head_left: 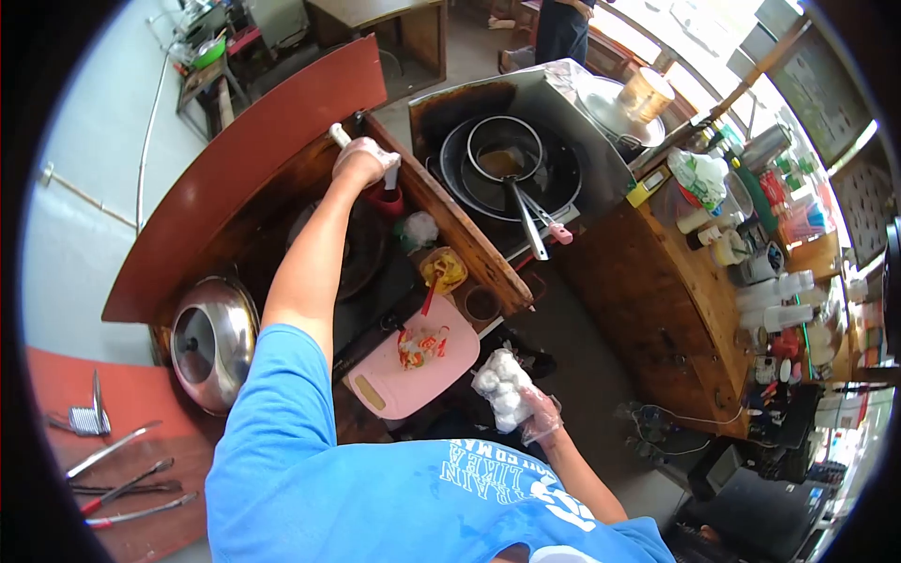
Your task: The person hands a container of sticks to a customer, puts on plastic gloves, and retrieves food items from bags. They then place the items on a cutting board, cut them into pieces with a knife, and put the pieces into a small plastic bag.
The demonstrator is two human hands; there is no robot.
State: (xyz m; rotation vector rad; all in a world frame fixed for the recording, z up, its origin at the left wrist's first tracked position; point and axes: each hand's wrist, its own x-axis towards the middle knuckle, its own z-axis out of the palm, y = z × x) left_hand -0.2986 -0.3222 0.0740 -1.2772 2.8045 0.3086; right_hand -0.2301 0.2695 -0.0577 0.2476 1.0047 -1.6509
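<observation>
My left hand [361, 161], in a clear plastic glove, is closed around a white-handled utensil [339, 136] at the wooden counter's far side. The utensil's pale lower end points down at a red cup [386, 201]; what kind it is I cannot tell. Low on the right, my gloved right hand [542, 415] grips a clear plastic bag of white round pieces [504, 387]. Between my arms lies a pink cutting board [449, 349] with chopped red and white food [422, 347] on it. Just beyond it sits a tub of yellow food [444, 270] with a red-handled tool.
Ahead, a dark wok [455, 192] stands on the stove with a smaller long-handled pan [505, 148] over it. A lidded metal pot [214, 342] is at left, near several tongs [117, 488]. Bottles and cups crowd the wooden cabinet [648, 310]. A person [563, 33] stands behind.
</observation>
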